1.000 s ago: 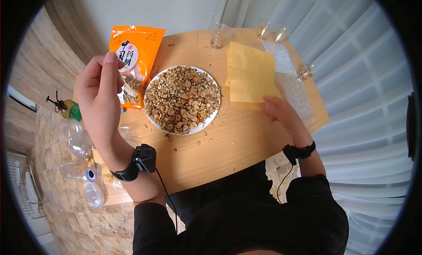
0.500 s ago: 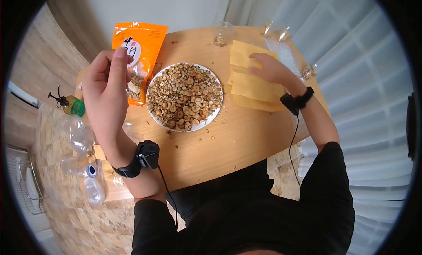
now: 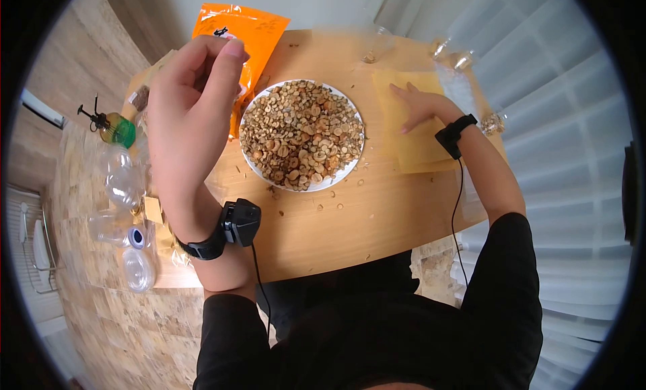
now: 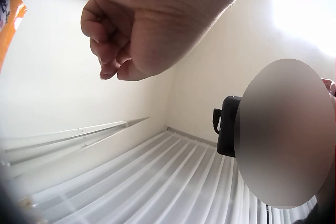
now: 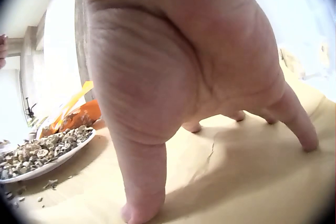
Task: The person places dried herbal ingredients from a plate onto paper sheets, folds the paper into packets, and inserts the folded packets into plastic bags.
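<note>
My right hand (image 3: pixel 422 107) has its fingers spread over a yellow paper sheet (image 3: pixel 427 154) on the table. In the right wrist view its fingertips and thumb press down on the paper (image 5: pixel 210 192). My left hand (image 3: pixel 195 107) is raised above the table's left side, overlapping an orange printed bag (image 3: pixel 259 27) in the head view. Its fingers are curled in, with the thumb against the index finger. The left wrist view shows nothing in that hand (image 4: pixel 131 35). Beside it lies a white plate (image 3: pixel 354 163) heaped with dried slices (image 3: pixel 303 134).
Clear plastic cups and containers (image 3: pixel 138 269) lie at the left, below a green spray bottle (image 3: pixel 120 131). Small containers (image 3: pixel 463 59) stand along the back right edge. A blurred tan patch (image 3: pixel 336 42) shows near a clear cup (image 3: pixel 377 47). Loose slices are scattered around the plate.
My right hand has moved from the paper's near edge onto its middle. The paper's folds have flattened, and a tan blur now shows at the back. My left hand keeps its curled pose.
</note>
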`<state>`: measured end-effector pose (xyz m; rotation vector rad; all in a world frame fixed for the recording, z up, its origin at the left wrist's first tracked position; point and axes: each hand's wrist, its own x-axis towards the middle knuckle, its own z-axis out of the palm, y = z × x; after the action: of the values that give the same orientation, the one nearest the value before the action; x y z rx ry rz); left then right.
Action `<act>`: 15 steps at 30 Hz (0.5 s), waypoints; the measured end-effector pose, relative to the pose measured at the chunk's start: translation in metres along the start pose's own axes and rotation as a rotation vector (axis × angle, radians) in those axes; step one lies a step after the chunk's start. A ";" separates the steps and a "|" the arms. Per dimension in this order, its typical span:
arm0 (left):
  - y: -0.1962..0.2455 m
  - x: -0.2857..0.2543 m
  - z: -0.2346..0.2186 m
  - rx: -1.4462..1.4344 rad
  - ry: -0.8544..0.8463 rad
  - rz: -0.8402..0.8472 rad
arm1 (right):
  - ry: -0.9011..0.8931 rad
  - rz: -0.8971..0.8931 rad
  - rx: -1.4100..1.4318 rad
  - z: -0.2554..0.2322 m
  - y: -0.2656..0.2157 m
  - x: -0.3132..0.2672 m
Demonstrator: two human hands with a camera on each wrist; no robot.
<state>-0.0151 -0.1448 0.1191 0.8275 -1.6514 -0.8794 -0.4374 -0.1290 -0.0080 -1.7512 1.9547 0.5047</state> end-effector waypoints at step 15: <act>-0.003 -0.002 0.002 0.216 -0.102 0.093 | 0.508 -0.147 0.336 -0.018 -0.037 -0.084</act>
<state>-0.0160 -0.1444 0.1149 0.8556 -1.8833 -0.6961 -0.3961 -0.0748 0.0559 -1.8978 2.0527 -0.3396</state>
